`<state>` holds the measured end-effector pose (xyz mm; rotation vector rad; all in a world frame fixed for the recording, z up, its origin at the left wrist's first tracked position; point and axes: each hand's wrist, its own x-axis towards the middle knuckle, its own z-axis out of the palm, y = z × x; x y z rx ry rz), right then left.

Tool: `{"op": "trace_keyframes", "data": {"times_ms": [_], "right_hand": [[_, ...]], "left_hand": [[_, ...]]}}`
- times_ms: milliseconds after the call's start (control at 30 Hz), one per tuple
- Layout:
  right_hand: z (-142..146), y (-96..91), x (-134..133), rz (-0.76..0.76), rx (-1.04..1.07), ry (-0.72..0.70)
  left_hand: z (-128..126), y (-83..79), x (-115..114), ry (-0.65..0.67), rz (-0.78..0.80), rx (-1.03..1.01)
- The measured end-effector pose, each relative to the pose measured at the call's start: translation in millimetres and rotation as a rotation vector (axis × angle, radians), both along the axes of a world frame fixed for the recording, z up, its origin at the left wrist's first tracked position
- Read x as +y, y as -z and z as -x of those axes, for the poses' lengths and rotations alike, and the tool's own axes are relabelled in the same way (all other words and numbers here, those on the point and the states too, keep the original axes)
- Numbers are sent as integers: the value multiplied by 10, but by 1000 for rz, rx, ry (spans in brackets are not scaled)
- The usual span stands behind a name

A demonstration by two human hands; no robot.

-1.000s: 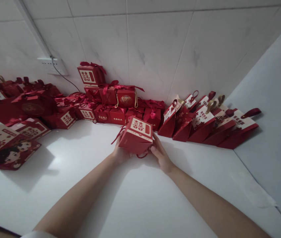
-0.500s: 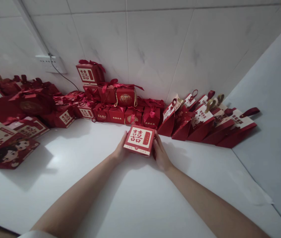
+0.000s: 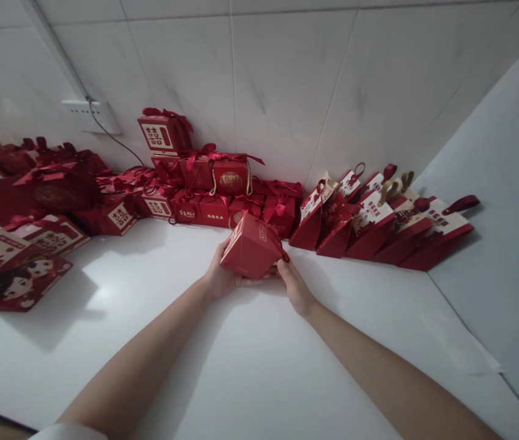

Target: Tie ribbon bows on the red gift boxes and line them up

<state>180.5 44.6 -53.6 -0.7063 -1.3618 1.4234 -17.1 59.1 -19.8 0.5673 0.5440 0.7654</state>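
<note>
I hold a small red gift box (image 3: 250, 246) just above the white tabletop (image 3: 259, 354), tilted so a plain red side faces me. My left hand (image 3: 220, 276) cups it from below and on the left, fingers closed round it. My right hand (image 3: 293, 284) grips its right lower corner, where a thin red ribbon shows. The printed label face is turned away towards the wall.
A row of small red ribbon-tied boxes (image 3: 216, 211) lines the tiled wall, with more stacked on top (image 3: 162, 131). Slanted red bags with handles (image 3: 382, 223) stand to the right. Larger red boxes (image 3: 9, 269) lie at the left. A wall socket with a cable (image 3: 89, 113) is above them.
The box lay flat on the table with its label up half a second ago; now it is lifted and tipped away from me, the label turned out of sight.
</note>
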Motion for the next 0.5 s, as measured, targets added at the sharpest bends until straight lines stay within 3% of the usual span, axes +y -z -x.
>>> {"op": "trace_keyframes", "data": {"times_ms": [300,500], "right_hand": [[11,56,53,55,69,-11],[-26,46,16,53,86,-41]], "left_hand": [[-8,37,-4,-67,-31,77],[82,-16,7,69,23,-38]]}}
